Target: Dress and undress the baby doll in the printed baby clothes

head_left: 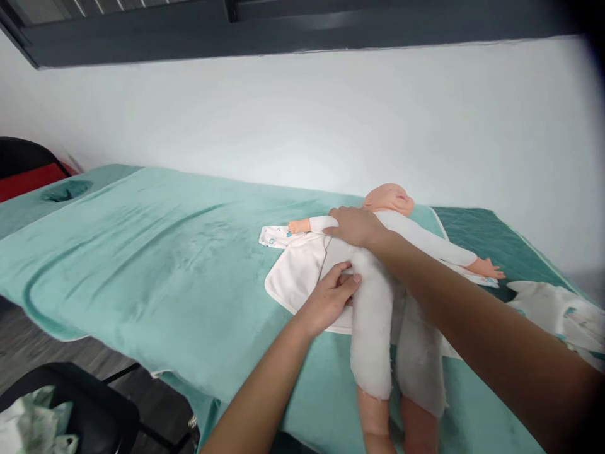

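Note:
A baby doll (373, 302) with a white padded body and bare lower legs lies on its back, its head at the far side. Beneath it an opened white baby garment (295, 277) is spread, and a patterned sleeve end (274, 236) shows beside the doll's hand. My right hand (355, 226) is wrapped over the doll's upper body near the shoulder, thumb on the near side. My left hand (333, 295) has bent fingers at the doll's hip, thumb and forefinger close together against the padding. Whether they pinch anything is hidden.
A green sheet (155, 252) covers the bed. A crumpled white patterned cloth (562, 315) lies at the right. A black chair (104, 410) holding pale cloths (38, 422) stands lower left. Behind the bed is a white wall (236, 120); a red and black chair (31, 170) is far left.

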`<action>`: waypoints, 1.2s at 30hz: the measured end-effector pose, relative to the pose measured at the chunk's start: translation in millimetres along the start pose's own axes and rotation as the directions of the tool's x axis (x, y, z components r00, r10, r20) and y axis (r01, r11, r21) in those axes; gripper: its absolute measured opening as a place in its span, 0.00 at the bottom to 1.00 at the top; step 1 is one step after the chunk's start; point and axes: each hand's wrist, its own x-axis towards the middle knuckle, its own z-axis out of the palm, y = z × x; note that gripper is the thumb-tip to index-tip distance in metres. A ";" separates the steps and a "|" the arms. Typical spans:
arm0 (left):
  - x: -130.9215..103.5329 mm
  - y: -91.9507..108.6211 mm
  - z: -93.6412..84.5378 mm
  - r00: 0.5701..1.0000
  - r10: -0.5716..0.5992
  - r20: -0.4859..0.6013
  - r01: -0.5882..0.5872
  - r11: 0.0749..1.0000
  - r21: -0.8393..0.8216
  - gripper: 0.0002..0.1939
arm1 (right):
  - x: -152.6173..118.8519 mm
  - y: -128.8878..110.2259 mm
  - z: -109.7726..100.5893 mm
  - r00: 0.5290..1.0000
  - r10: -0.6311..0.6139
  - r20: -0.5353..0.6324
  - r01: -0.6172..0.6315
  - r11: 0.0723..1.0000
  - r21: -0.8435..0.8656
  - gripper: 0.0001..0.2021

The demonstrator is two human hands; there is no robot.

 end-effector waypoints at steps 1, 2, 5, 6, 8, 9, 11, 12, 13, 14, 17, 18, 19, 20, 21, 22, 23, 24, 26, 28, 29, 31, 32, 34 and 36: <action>0.1 -0.2 -0.1 1.000 -0.001 -0.001 0.001 1.000 0.000 0.31 | -0.1 -0.1 0.1 1.000 0.000 -0.002 0.000 1.000 -0.001 0.26; 0.2 -0.4 -0.2 1.000 -0.002 -0.001 0.002 1.000 0.002 0.31 | -0.2 -0.3 0.1 1.000 -0.001 -0.003 0.001 1.000 -0.003 0.26; 0.8 -1.2 -0.5 1.000 0.007 0.002 -0.007 1.000 0.011 0.30 | -0.7 -1.3 0.3 1.000 -0.003 -0.007 0.003 1.000 -0.016 0.25; 1.0 -1.5 -0.5 1.000 0.011 0.005 -0.011 1.000 0.010 0.30 | -0.9 -1.8 0.4 1.000 -0.003 -0.008 0.003 1.000 -0.021 0.25; 1.4 -1.8 -0.5 1.000 0.016 0.010 -0.016 1.000 0.008 0.30 | -1.3 -2.6 0.3 1.000 -0.003 -0.009 0.003 1.000 -0.027 0.25; 1.5 -1.8 -0.4 1.000 0.017 0.012 -0.017 1.000 0.007 0.29 | -1.5 -3.0 0.2 1.000 -0.001 -0.008 0.000 1.000 -0.028 0.25; 1.6 -1.4 0.0 1.000 0.018 0.012 -0.018 1.000 0.005 0.29 | -1.7 -3.4 0.0 1.000 0.001 -0.005 -0.001 1.000 -0.030 0.25; 1.5 -1.0 0.2 1.000 0.017 0.014 -0.017 1.000 0.000 0.29 | -1.8 -3.6 -0.2 1.000 0.000 -0.005 0.000 1.000 -0.031 0.25; 1.4 -0.6 0.4 1.000 0.015 0.016 -0.014 1.000 -0.006 0.29 | -1.9 -3.7 -0.4 1.000 -0.001 -0.007 0.001 0.999 -0.033 0.25; 1.3 -0.2 0.5 1.000 0.012 0.017 -0.012 1.000 -0.010 0.29 | -2.2 -3.9 -0.7 1.000 -0.003 -0.009 0.002 0.999 -0.035 0.25; 1.1 -0.1 0.4 1.000 0.009 0.014 -0.009 1.000 -0.006 0.29 | -3.5 -4.7 -1.5 1.000 -0.004 -0.017 0.003 0.999 -0.039 0.24; 1.2 -0.4 0.3 1.000 0.010 0.012 -0.010 1.000 -0.002 0.29 | -4.1 -5.1 -1.8 1.000 -0.001 -0.017 0.000 0.999 -0.039 0.24; 1.3 -0.8 0.0 1.000 0.012 0.014 -0.012 1.000 0.001 0.29 | -4.7 -5.6 -2.1 1.000 0.001 -0.018 -0.002 0.999 -0.038 0.24; 1.5 -1.3 -0.2 1.000 0.015 0.017 -0.015 1.000 0.001 0.29 | -5.4 -6.0 -2.4 1.000 0.003 -0.018 -0.004 0.999 -0.036 0.24; 1.7 -1.7 -0.3 1.000 0.016 0.020 -0.016 1.000 0.000 0.29 | -6.0 -6.5 -2.8 1.000 0.004 -0.018 -0.005 0.999 -0.035 0.24; 1.9 -2.0 -0.4 1.000 0.016 0.022 -0.016 1.000 -0.002 0.29 | -6.6 -7.0 -3.1 1.000 0.005 -0.017 -0.005 0.999 -0.035 0.24; 2.1 -2.2 -0.4 1.000 0.015 0.022 -0.015 1.000 -0.005 0.29 | -7.0 -7.4 -3.4 1.000 0.005 -0.016 -0.005 0.999 -0.035 0.24; 2.2 -2.3 -0.4 1.000 0.015 0.021 -0.015 1.000 -0.009 0.29 | -7.3 -7.9 -3.7 1.000 0.006 -0.015 -0.006 0.999 -0.036 0.24; 2.2 -1.9 -0.2 1.000 0.014 0.022 -0.013 1.000 -0.016 0.29 | -7.6 -8.5 -4.2 1.000 0.008 -0.012 -0.008 0.999 -0.039 0.24; 2.0 -1.1 0.0 1.000 0.015 0.027 -0.014 1.000 -0.021 0.29 | -7.6 -8.8 -4.1 1.000 0.007 -0.014 -0.008 0.999 -0.041 0.24; 2.0 -0.6 0.1 0.999 0.015 0.029 -0.014 1.000 -0.019 0.29 | -7.5 -8.8 -3.9 1.000 0.006 -0.016 -0.007 0.999 -0.042 0.24; 1.9 0.1 0.2 1.000 0.008 0.025 -0.008 1.000 -0.013 0.28 | -7.1 -8.5 -3.1 1.000 0.005 -0.023 -0.006 0.999 -0.040 0.24; 1.9 0.2 0.3 1.000 0.005 0.021 -0.004 1.000 -0.010 0.28 | -6.8 -8.2 -2.5 1.000 0.005 -0.025 -0.006 0.999 -0.038 0.24; 1.7 -0.1 0.4 1.000 0.001 0.009 -0.001 1.000 -0.006 0.28 | -6.2 -7.3 -1.5 1.000 0.005 -0.027 -0.006 1.000 -0.030 0.23; 1.0 -0.3 0.8 1.000 0.005 0.000 -0.005 1.000 -0.004 0.28 | -5.7 -6.0 -0.8 1.000 0.013 -0.028 -0.014 1.000 -0.013 0.23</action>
